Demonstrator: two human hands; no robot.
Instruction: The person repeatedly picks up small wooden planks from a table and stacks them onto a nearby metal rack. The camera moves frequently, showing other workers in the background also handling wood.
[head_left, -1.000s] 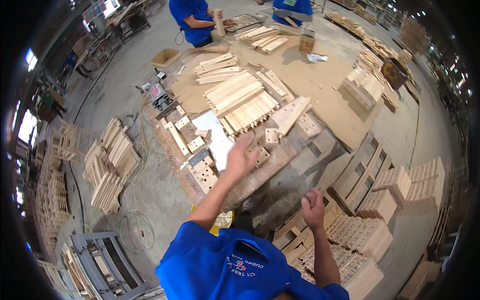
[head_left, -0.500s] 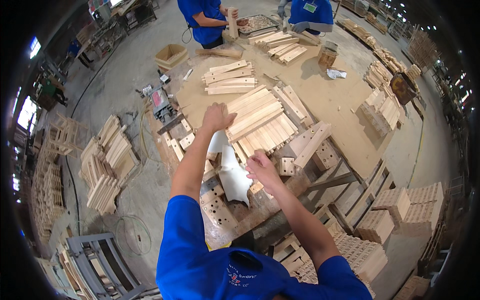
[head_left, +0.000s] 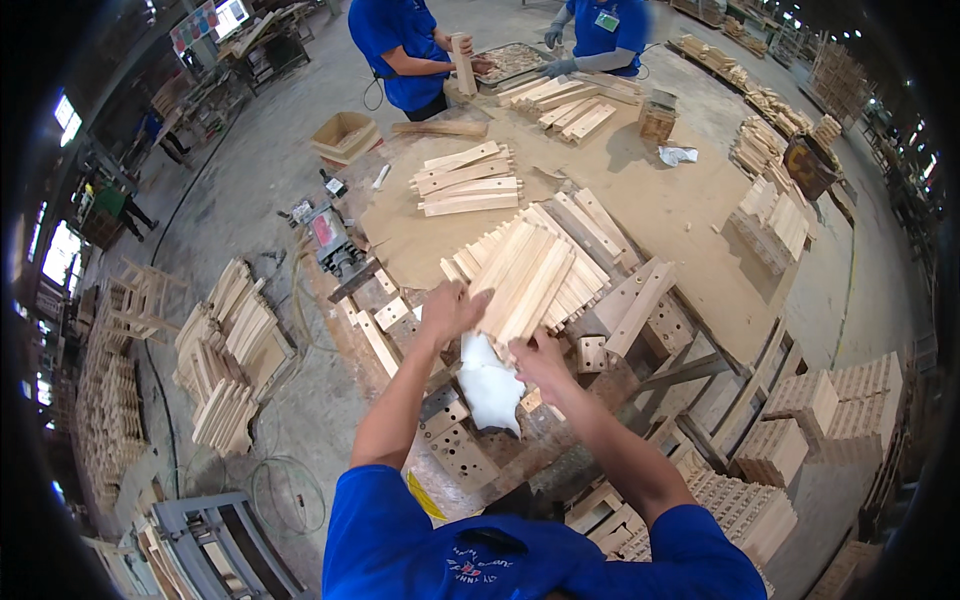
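Observation:
My left hand (head_left: 452, 310) and my right hand (head_left: 537, 357) both rest on the near end of a stack of light wooden slats (head_left: 535, 277) lying on the workbench (head_left: 690, 220). The left hand grips the stack's near left corner, the right hand holds its near edge from below. A crumpled white sheet (head_left: 488, 385) lies on the bench just under my hands. Small drilled wooden blocks (head_left: 458, 450) sit beside it at the bench's near edge.
More slat piles (head_left: 468, 180) lie farther back on the bench. Two people in blue shirts (head_left: 400, 45) work at its far end. Stacks of boards (head_left: 232, 350) stand on the floor at left, wooden racks (head_left: 800, 410) at right, a power tool (head_left: 335, 245) at the bench's left edge.
Both hands have come together on the near end of the slat stack; a second ago the left was raised over the bench and the right hung low by the racks.

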